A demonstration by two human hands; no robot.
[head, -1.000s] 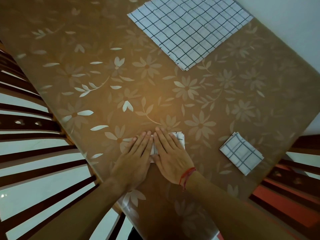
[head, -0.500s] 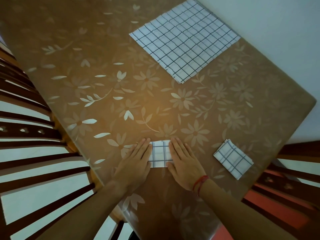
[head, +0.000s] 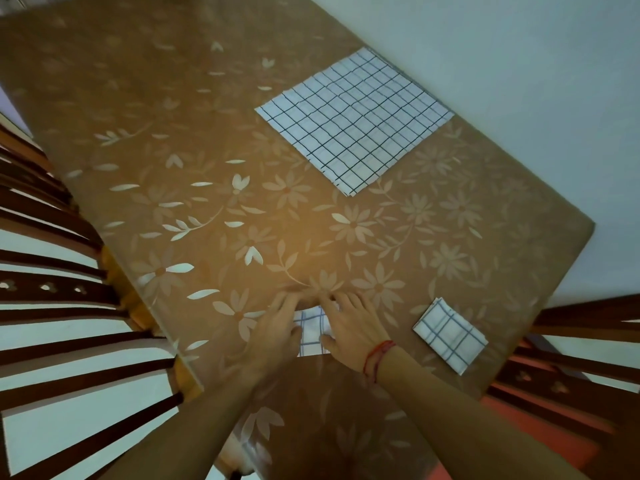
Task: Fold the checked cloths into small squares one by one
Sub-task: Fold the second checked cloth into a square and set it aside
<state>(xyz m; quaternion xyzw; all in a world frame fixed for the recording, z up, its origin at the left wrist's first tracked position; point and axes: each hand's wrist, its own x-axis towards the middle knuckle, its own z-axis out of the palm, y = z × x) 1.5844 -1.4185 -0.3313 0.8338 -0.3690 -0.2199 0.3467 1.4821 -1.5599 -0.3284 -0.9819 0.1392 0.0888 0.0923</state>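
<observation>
The cloth being folded (head: 313, 330) lies flat on the table (head: 194, 140) at its near edge, directly in front of the person, with its near hem just at the table edge. Only a narrow strip of it shows between the two hands; this visible strip runs lengthwise away from the person, and the full outline and true long axis cannot be determined because the hands cover both sides. The fabric is white with a thin blue check, and a lighter fold shows across its middle. The left hand (head: 273, 336) rests palm down on the left side of the cloth, fingers extended and holding nothing. The right hand (head: 353, 327) rests palm down on the right side, fingers likewise extended, with the thumb lying across the fabric; neither hand grasps the cloth, and the fingertips of both are motion-blurred. A red thread band (head: 375, 355) circles the right wrist. A finished folded square (head: 450, 336) lies to the right, well apart from the hands, one corner pointing toward the near table edge. The stack of unfolded cloths (head: 353, 119) lies flat at the far side beside the wall (head: 519, 64), white with a dark check, set diagonally. The table cover is brown with a pale flower print.
</observation>
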